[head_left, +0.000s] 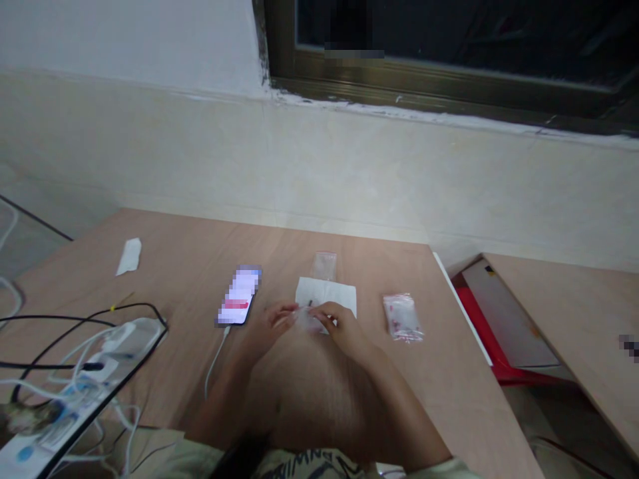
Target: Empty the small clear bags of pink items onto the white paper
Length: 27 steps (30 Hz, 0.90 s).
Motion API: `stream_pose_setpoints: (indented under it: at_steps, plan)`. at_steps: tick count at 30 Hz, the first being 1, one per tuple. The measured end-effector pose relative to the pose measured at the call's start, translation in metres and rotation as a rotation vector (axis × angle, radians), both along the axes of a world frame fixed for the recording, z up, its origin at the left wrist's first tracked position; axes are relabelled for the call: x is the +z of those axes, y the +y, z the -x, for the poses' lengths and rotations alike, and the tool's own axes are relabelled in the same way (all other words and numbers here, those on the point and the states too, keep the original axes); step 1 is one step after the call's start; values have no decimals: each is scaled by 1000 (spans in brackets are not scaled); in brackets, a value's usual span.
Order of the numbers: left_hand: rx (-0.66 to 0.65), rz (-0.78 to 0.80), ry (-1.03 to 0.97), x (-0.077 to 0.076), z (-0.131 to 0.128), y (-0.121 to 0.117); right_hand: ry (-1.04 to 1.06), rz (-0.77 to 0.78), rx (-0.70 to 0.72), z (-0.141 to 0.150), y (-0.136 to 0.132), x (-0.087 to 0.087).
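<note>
Between my hands is a small clear plastic bag [308,320], held over a white sheet of paper [344,293]. My left hand [273,327] pinches the bag's left side with the fingertips. On the other side, my right hand [339,326] is closed on the bag with bent fingers. A small dark item [310,303] shows on the paper just above the fingers, too small to name. Just behind the paper lies another flat clear bag [325,265]. Whatever the held bag contains is too blurred to make out.
A lit phone [240,293] with a white charging cable [213,364] lies left of my hands. To the right is a stack of clear bags with red marks [402,317]. A power strip [124,352] with tangled cables fills the left front. A white scrap [129,256] lies far left.
</note>
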<state>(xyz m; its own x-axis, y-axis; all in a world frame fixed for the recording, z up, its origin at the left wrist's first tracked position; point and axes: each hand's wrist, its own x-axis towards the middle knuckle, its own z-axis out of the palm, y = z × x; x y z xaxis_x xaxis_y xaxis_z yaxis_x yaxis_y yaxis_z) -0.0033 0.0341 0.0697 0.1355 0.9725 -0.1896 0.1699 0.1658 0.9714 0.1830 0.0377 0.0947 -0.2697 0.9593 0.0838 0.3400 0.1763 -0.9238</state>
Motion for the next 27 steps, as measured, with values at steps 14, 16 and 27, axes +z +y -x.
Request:
stream_pose_setpoints:
  at_steps: [14,16,27]
  plan:
    - [-129,-150,286,8,0,-5,138,191,-247,-6,-18,-25]
    - [-121,-198,313,9,0,-2,137,173,-261,-4,-18,-22]
    - [-249,-282,291,30,-12,10,276,202,-201,8,-7,-14]
